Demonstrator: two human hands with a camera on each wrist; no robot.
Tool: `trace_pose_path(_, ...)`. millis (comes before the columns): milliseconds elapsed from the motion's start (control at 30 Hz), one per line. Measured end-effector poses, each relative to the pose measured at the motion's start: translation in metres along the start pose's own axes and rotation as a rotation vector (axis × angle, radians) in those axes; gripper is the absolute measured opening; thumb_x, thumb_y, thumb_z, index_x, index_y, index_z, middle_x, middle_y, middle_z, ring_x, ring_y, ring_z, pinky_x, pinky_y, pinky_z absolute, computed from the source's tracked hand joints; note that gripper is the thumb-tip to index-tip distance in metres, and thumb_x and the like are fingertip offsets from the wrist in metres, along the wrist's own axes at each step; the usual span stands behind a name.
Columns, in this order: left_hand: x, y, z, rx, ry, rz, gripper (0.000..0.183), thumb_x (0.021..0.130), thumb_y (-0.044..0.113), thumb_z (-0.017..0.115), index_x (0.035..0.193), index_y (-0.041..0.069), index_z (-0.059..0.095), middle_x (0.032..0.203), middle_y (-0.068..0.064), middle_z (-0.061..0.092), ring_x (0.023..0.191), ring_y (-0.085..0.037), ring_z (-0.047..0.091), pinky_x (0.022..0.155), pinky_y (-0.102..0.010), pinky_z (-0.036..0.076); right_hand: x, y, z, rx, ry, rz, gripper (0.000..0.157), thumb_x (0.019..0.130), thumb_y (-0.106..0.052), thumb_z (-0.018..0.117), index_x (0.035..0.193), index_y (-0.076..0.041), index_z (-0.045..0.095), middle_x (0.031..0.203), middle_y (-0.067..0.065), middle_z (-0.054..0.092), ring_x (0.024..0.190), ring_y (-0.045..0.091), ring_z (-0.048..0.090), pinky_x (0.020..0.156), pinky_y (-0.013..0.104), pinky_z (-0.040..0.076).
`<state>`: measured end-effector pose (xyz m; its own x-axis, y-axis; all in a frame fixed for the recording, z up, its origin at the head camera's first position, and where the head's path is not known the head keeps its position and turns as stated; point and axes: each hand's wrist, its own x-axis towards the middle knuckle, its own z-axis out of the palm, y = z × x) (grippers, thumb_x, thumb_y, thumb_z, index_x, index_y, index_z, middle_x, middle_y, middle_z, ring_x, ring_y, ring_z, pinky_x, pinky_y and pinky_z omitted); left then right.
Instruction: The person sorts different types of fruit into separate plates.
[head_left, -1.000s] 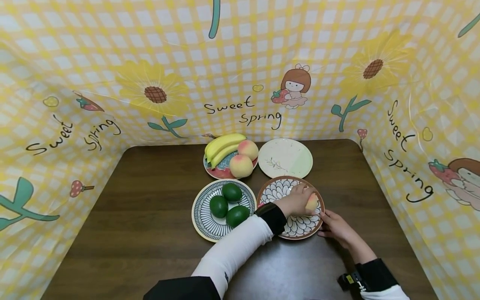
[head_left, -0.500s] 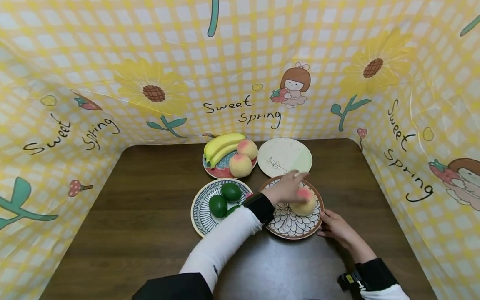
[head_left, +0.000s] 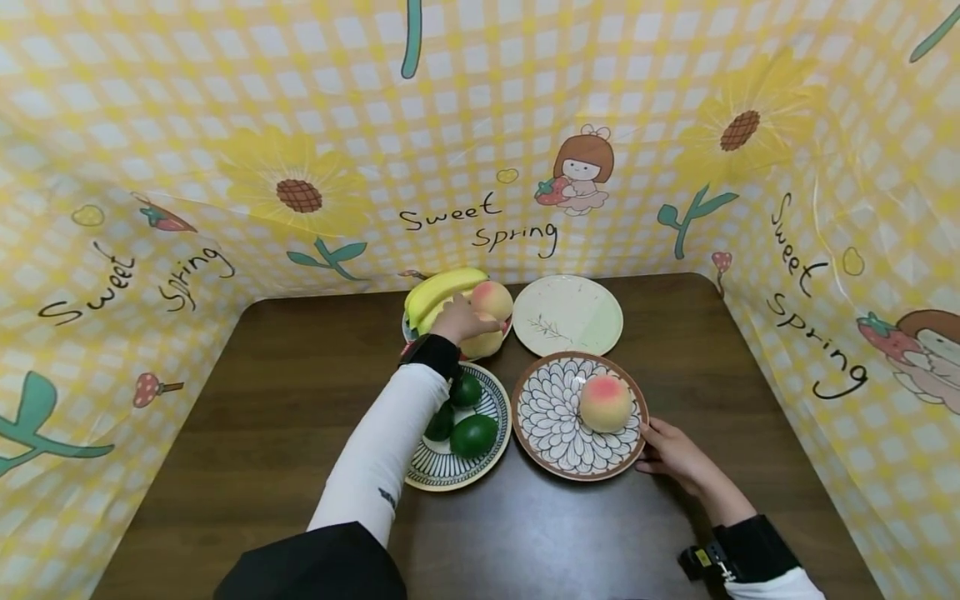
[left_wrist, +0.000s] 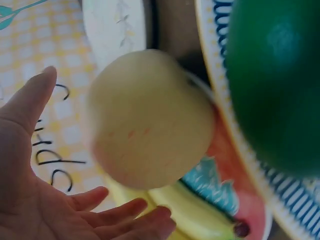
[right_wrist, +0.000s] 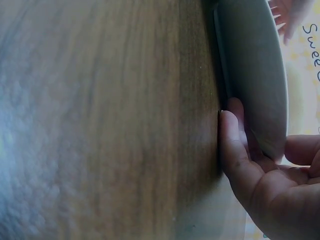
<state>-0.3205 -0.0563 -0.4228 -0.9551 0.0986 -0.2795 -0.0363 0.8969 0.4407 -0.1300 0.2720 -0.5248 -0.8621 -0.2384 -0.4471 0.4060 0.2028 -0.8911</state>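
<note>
In the head view my left hand is over the back-left fruit plate, at the nearer peach. The left wrist view has its thumb and fingers spread around that peach, not closed on it. A farther peach and yellow bananas share the plate. My right hand holds the right edge of the brown-rimmed plate, which carries one peach. From the right wrist, the thumb is at the rim and the fingers lie under the plate.
A striped plate with dark green oval fruits lies below my left forearm, partly hidden. At the back right, a pale plate touches or nearly touches its neighbours. Yellow checked cloth walls the brown table.
My left hand let go of the peach on the brown-rimmed plate, then moved left and back to the fruit plate. My right hand has stayed at the rim.
</note>
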Motion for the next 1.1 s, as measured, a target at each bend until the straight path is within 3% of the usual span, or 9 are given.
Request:
trace_pose_path(133,-0.001,-0.005,0.009,-0.014,0.012,-0.004,0.097,0.086,0.044,0.076,0.154,-0.01,0.032,0.156,-0.03,0.042,0.141,-0.04,0.05,0.116,-0.044,0.043,-0.001,-0.001,0.004,0.005,-0.009,0.0,0.058,0.113,-0.021,0.024,0.154,0.019,0.014,0.12,0.024,0.061,0.094,0.008,0.063,0.083,0.029,0.06)
trace_pose_path(300,-0.003,-0.008,0.014,0.008,0.042,-0.002,0.092,0.085,0.038,0.078,0.151,-0.011,0.036,0.152,-0.031,0.046,0.139,-0.042,0.051,0.116,-0.045,0.044,0.0,-0.003,0.007,0.015,-0.007,0.008,0.058,0.113,-0.021,0.025,0.155,0.018,0.014,0.12,0.025,0.061,0.093,0.008,0.063,0.082,0.029,0.06)
trace_pose_path(500,-0.002,-0.009,0.01,-0.045,0.074,0.02,0.08,0.082,0.031,0.08,0.143,-0.011,0.048,0.144,-0.029,0.056,0.13,-0.039,0.058,0.112,-0.043,0.047,0.003,-0.005,0.005,0.006,0.0,0.004,0.058,0.113,-0.021,0.025,0.155,0.017,0.015,0.12,0.024,0.061,0.094,0.007,0.063,0.083,0.029,0.06)
trace_pose_path(600,-0.003,-0.011,0.007,-0.092,0.063,0.018,0.082,0.081,0.029,0.082,0.144,-0.011,0.047,0.143,-0.029,0.057,0.13,-0.037,0.059,0.112,-0.041,0.047,0.003,-0.005,0.004,0.01,-0.003,0.001,0.057,0.113,-0.021,0.025,0.155,0.018,0.015,0.121,0.024,0.061,0.094,0.007,0.063,0.083,0.029,0.06)
trace_pose_path(767,-0.005,-0.011,0.005,-0.079,0.043,0.026,0.072,0.081,0.03,0.082,0.135,-0.01,0.056,0.132,-0.027,0.065,0.12,-0.034,0.064,0.106,-0.039,0.05,0.002,-0.004,0.002,0.009,0.004,0.007,0.058,0.113,-0.021,0.025,0.155,0.018,0.015,0.123,0.027,0.06,0.094,0.008,0.063,0.082,0.029,0.06)
trace_pose_path(933,-0.012,-0.004,0.002,-0.038,0.026,0.118,0.065,0.08,0.028,0.079,0.132,-0.006,0.059,0.129,-0.022,0.067,0.113,-0.032,0.063,0.103,-0.039,0.05,0.0,-0.002,0.0,0.006,0.008,0.014,0.058,0.114,-0.022,0.024,0.155,0.018,0.013,0.129,0.033,0.055,0.097,0.009,0.063,0.084,0.03,0.06)
trace_pose_path(1100,-0.026,0.016,0.001,-0.003,-0.044,0.24,0.077,0.08,0.029,0.077,0.145,-0.003,0.049,0.138,-0.021,0.062,0.122,-0.034,0.061,0.108,-0.042,0.048,-0.001,-0.001,-0.001,0.012,0.015,0.011,0.059,0.114,-0.022,0.024,0.155,0.018,0.014,0.134,0.037,0.051,0.099,0.009,0.064,0.084,0.03,0.06)
